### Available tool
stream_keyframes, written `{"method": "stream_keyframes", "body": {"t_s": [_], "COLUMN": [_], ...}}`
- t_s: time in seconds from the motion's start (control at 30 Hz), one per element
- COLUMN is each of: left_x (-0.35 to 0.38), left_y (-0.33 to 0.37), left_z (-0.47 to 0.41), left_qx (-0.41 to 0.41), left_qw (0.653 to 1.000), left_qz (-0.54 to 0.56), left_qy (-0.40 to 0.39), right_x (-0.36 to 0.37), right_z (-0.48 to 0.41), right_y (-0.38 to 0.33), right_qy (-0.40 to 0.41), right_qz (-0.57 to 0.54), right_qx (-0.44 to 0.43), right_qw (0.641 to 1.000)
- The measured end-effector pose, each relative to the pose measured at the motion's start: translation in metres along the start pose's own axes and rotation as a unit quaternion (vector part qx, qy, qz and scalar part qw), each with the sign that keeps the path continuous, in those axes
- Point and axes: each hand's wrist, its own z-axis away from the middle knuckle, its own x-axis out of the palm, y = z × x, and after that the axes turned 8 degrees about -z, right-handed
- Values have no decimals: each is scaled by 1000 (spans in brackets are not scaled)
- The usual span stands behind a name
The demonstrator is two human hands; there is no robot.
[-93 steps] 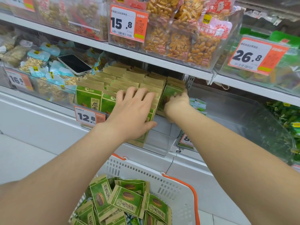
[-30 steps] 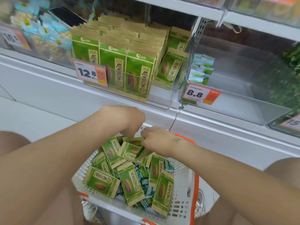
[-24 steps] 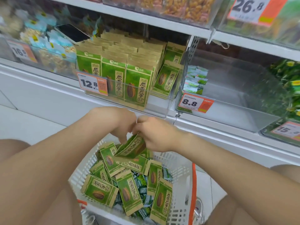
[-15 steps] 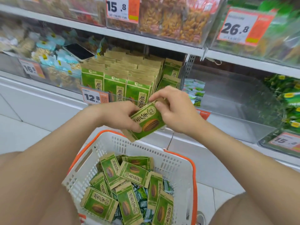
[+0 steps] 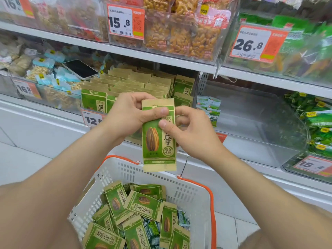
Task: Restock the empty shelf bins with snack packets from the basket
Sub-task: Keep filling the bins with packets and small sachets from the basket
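A green and tan sunflower-seed packet (image 5: 158,146) hangs upright in front of the shelf, above the basket. My left hand (image 5: 131,115) pinches its upper part from the left, thumb across the front. My right hand (image 5: 190,130) pinches it from the right. Behind them the clear shelf bin (image 5: 136,141) holds rows of the same seed packets (image 5: 129,81). The white basket (image 5: 194,200) with orange handles sits below, with several loose packets (image 5: 142,203) in it.
A nearly bare clear bin (image 5: 255,141) stands right of the seed bin, with a few small green-white packs (image 5: 209,108) at its back left. A phone (image 5: 80,69) lies on the snacks in the left bin. Upper shelf bins carry peanut bags and price tags.
Both hands lifted a packet out of the basket and turned it from slanted to upright in front of the seed bin. The view has tilted up toward the shelves.
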Motion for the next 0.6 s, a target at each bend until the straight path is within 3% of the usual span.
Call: {"method": "stream_keyframes", "body": {"t_s": [0.2,0.37,0.5,0.6], "left_x": [8,11,11,9], "left_y": [2,2,0,-3], "left_z": [-5,-10,-18,-22], "left_qx": [-15,50,138,171], "left_qw": [999,993,966,909], "left_qz": [-26,-47,-148,-320], "left_qy": [33,92,161,203], "right_x": [-4,-10,-18,-27], "right_z": [-4,-6,-13,-19], "right_y": [2,-4,-12,-12], "right_qy": [87,29,164,245], "right_qz": [-58,-105,-58,-7], "right_qx": [36,-1,-145,-198], "right_qw": [994,994,974,949]}}
